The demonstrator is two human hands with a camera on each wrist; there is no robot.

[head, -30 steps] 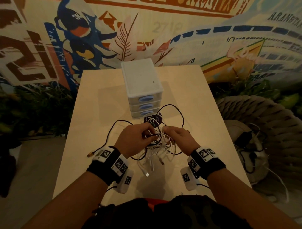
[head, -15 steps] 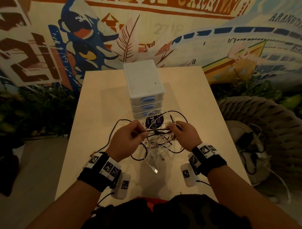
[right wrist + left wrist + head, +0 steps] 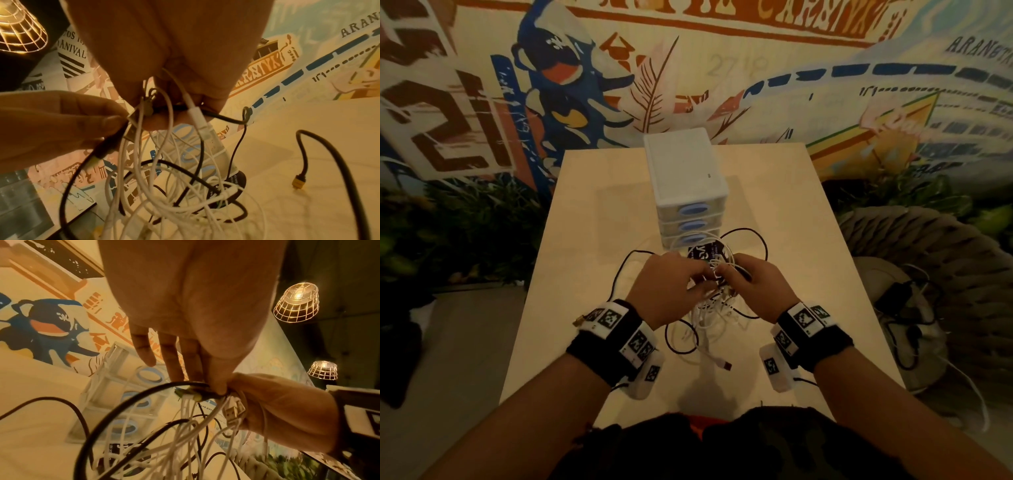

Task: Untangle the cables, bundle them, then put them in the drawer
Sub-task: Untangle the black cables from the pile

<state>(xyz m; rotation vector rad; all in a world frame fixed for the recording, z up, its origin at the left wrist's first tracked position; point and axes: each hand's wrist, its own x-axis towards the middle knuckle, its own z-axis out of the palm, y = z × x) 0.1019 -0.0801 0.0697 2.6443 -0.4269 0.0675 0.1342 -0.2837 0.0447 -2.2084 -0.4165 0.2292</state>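
A tangle of white and black cables [image 3: 714, 308] hangs between both hands above the light wooden table [image 3: 592, 260]. My left hand [image 3: 674, 287] pinches a black cable [image 3: 144, 395] at the top of the knot. Close beside it, my right hand [image 3: 753, 282] grips white cables [image 3: 197, 116] and a black one [image 3: 226, 119]. Loose strands dangle down, and a white USB plug [image 3: 724, 364] lies on the table. Just behind the hands stands a white three-drawer unit [image 3: 685, 178] with blue handles, all drawers closed.
A round black disc with white lettering [image 3: 703, 253] lies under the cables in front of the drawers. A black cable end with a gold plug [image 3: 298, 183] trails over the table's left part. A woven basket [image 3: 928, 260] with more cables stands to the right.
Both hands lifted the tangle and came closer together, now nearly touching over the knot. The view shifted slightly.
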